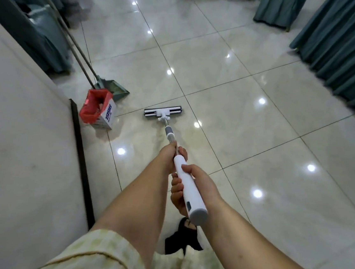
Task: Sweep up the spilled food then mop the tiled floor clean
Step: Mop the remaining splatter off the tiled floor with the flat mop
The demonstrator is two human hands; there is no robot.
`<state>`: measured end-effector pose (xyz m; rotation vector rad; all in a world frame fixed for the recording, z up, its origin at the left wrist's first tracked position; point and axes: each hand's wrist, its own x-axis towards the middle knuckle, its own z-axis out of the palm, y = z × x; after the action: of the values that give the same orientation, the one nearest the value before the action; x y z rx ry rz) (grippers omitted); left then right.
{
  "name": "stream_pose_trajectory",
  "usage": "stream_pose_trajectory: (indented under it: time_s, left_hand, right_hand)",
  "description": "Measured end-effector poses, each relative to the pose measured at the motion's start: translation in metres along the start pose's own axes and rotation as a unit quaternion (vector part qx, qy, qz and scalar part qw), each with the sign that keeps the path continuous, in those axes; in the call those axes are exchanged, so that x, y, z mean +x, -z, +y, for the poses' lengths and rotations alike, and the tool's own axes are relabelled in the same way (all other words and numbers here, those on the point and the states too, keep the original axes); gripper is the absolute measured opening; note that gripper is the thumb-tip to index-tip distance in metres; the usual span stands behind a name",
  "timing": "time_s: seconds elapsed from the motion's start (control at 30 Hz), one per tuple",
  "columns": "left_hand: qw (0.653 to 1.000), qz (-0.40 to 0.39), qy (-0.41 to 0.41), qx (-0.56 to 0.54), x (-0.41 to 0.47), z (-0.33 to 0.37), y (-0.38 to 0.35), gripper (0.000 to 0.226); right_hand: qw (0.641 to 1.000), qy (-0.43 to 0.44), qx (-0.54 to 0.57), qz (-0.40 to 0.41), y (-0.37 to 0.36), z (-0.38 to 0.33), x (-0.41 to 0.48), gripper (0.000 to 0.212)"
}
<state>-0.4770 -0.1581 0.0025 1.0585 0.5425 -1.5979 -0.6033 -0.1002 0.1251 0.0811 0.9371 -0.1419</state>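
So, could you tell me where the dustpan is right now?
The dustpan sits at upper left of the head view, just behind the red-lined box, near the wall.

Count on inspection: one mop (168, 132) and two hands, the left hand (173, 154) and the right hand (199, 185). One dustpan (114, 87), one box (104, 114), two poles (79, 57). Draped furniture (279, 5) runs off frame, so its number cannot be told.

A pale checked sleeve (86, 260) (cream and green, dark piping) leaves forearm and left hand (171, 156) bare.
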Motion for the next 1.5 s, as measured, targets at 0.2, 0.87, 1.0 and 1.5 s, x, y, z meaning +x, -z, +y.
stream_pose_trajectory:
  time_s: [0.2, 0.87, 1.0, 1.5]
  left_hand:
    - [1.000, 0.006, 0.024, 0.000, -0.033, -0.047, 0.050, 0.028]
    - [0.999, -0.020, 0.005, -0.047, -0.098, -0.306, 0.097, 0.036]
    - [0.998, 0.002, -0.002, -0.066, -0.114, -0.370, 0.095, 0.034]
    - [0.999, 0.031, -0.021, 0.005, -0.188, -0.531, 0.149, 0.028]
  right_hand:
    - [1.000, 0.021, 0.020, -0.004, 0.034, 0.074, -0.021, 0.020]
    - [0.999, 0.004, -0.040, 0.015, 0.240, 0.176, -0.161, 0.022]
    - [0.999, -0.007, -0.035, -0.006, 0.291, 0.188, -0.199, 0.022]
    - [1.000, 0.002, -0.020, -0.009, 0.406, 0.298, -0.296, 0.017]
